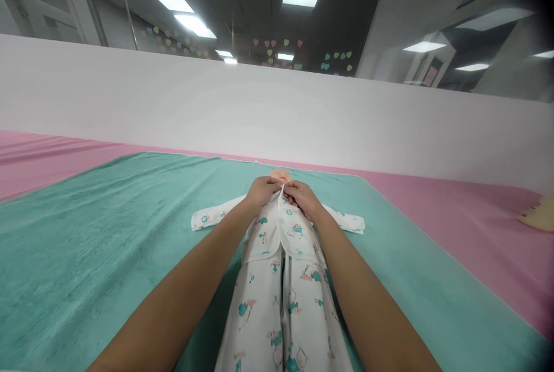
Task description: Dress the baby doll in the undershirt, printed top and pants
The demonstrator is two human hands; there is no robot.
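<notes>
A baby doll [281, 175] lies on its back, dressed in a white printed baby jacket [265, 237] and matching printed trousers [259, 308]. Its sleeves spread out to both sides. At the collar, my left hand [262, 190] pinches one front edge of the jacket. My right hand [302, 196] pinches the opposite edge just beside it, the fingertips nearly touching. The front edges meet along the chest down to a button [281, 221], then part at the hem. My fingers cover the doll's neck and hide the top fastening.
Under the doll lies a teal blanket [108, 251], over a pink sheet [467, 216]. A low white wall [268, 112] runs behind, with glass panels above it. Part of a beige object [539, 214] sits at the far right edge.
</notes>
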